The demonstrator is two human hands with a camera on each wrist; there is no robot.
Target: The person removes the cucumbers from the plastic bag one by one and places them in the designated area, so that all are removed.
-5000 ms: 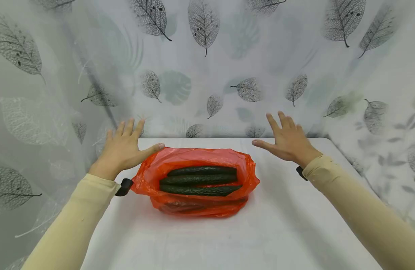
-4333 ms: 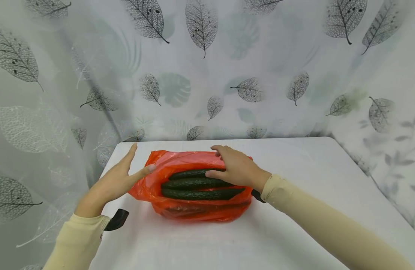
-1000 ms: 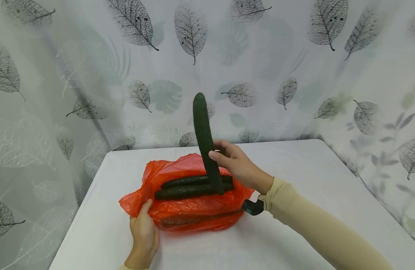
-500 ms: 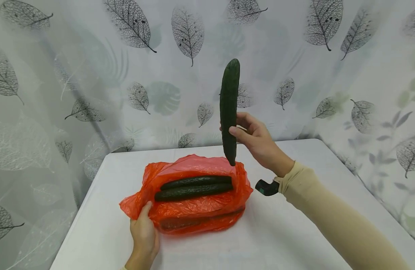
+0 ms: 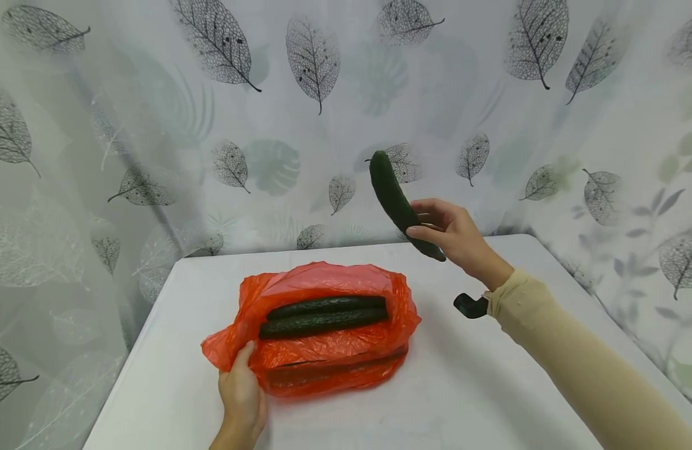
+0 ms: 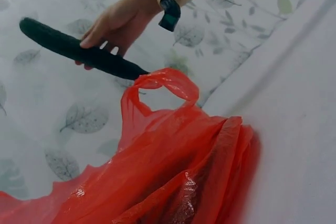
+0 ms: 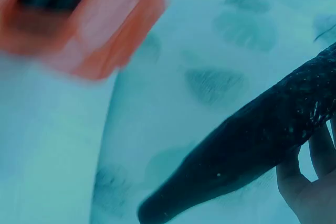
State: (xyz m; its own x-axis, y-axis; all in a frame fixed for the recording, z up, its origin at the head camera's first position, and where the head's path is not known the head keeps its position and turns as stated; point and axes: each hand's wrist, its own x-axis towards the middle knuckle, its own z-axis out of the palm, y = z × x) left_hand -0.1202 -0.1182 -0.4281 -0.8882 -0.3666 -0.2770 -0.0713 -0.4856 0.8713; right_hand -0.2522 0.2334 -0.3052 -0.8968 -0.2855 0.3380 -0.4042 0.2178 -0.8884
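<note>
My right hand pinches a dark green cucumber between thumb and fingers, in the air above the table's back right part. The cucumber tilts, its upper end leaning left. In the right wrist view the same cucumber runs diagonally, with a few fingertips showing. An orange-red plastic bag lies with its mouth open. Two more cucumbers show side by side inside it, and a dark shape shows through its front wall. At the bag's left end my left hand grips the plastic, thumb on top; its other fingers are hidden.
A white table bears the bag, its right side stretching past it. Behind stands a leaf-patterned curtain, which also runs along both sides. A dark wrist device sits under the right cuff.
Both hands started spread and holding nothing. The right hand has lifted one cucumber out of the bag and moved it right, now lower and more tilted. The left hand has taken hold of the bag.
</note>
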